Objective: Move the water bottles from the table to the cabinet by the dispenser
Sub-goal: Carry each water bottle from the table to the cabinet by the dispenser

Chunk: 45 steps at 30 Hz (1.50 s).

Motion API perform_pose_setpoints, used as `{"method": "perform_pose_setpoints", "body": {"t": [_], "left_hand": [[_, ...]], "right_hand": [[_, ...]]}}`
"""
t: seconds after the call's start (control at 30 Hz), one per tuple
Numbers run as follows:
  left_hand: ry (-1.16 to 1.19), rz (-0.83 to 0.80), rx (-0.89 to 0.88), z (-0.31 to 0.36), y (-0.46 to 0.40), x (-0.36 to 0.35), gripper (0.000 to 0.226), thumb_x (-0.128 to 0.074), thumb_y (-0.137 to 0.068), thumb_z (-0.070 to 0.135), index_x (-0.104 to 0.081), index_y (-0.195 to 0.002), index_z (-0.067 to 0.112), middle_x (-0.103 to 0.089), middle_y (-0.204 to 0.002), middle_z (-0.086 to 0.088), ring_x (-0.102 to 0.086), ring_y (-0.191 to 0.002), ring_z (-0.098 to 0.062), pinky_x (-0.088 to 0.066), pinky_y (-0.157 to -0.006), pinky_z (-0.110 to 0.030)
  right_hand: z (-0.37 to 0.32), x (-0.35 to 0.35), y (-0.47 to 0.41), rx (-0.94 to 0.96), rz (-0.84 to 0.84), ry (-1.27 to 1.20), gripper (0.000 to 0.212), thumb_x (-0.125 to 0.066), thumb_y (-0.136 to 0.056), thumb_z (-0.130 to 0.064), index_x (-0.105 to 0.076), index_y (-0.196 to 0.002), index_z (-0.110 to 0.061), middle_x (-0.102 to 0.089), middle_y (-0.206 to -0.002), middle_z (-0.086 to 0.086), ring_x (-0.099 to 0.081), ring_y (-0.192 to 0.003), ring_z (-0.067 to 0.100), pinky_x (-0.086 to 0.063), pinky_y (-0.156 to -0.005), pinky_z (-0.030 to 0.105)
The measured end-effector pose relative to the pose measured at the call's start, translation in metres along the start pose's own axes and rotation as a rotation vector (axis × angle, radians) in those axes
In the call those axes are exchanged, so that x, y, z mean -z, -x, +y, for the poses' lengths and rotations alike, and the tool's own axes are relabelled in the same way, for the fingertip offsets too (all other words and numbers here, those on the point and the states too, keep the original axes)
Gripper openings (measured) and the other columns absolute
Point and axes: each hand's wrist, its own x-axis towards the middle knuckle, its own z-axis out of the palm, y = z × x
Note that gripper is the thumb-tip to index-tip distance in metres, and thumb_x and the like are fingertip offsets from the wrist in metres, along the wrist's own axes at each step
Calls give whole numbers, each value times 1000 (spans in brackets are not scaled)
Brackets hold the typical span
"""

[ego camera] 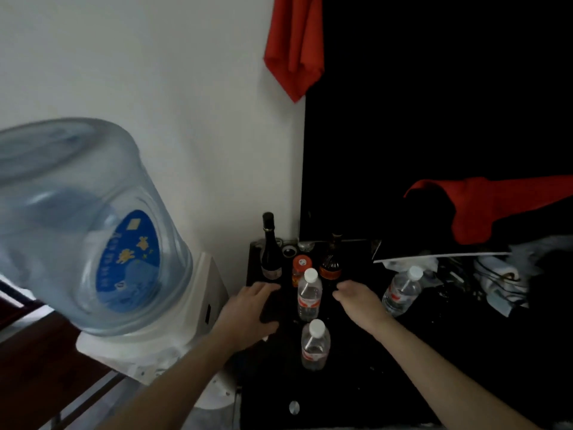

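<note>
Black cabinet top (356,383), nearest item: a round silver knob (294,407) at its front edge.

Water bottle, clear, white cap (315,344) — upright on the cabinet top, closest to the viewer, between the two forearms.

Left hand (248,308) — fingers straight and spread, resting on the dark surface just left of the bottles, gripping nothing.

Right hand (356,299) — fingers loosely curled, holding nothing, just right of the middle bottle and not touching it. The two hands are apart, one on each side of that bottle.

Second water bottle (309,294) — upright, directly behind the first, between the hands.

Third water bottle (402,290) — tilted, further right, beside a clutter of papers and white items (496,280).

Behind: small jar with orange-red lid (301,268); dark wine bottle (270,246) at the left; a dark brown bottle (331,262) at the right; small round objects against the wall, too dim to identify.

Left of the cabinet: white water dispenser (210,293) carrying a large blue-tinted jug (86,225) with a blue label.

Far: white wall (186,88); red cloth (294,48) hanging above; red-and-black fabric (496,206) at right.
</note>
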Motion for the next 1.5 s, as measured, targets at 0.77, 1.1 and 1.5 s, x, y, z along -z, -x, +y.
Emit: {"method": "perform_pose_setpoints", "body": {"t": [0.77, 1.1, 1.5], "left_hand": [[-237, 331, 135, 20, 220, 84, 70, -62, -80, 52, -42, -144, 31, -44, -146, 8, -43, -136, -20, -35, -108, -38], [-225, 407, 343, 18, 325, 100, 70, -63, -83, 56, -42, -144, 28, -42, -149, 6, -42, -136, -21, -37, -108, -42], [-85, 498, 899, 15, 523, 46, 80, -62, -82, 61, -34, -151, 31, -31, -159, 2, -37, -141, -24, -30, -115, -44]], "right_hand": [[-94, -68, 217, 492, 201, 823, 68, -59, -85, -46, -38, -145, -22, -44, -144, 4, -45, -128, 27, -42, -96, 40], [-115, -100, 297, 657, 118, 914, 58, -62, -82, -44, -47, -134, -21, -49, -136, 7, -46, -125, 30, -42, -94, 43], [-121, -215, 399, 1093, -228, 983, 57, -61, -83, -37, -42, -135, -22, -46, -136, 4, -45, -123, 29, -42, -95, 43]]}}
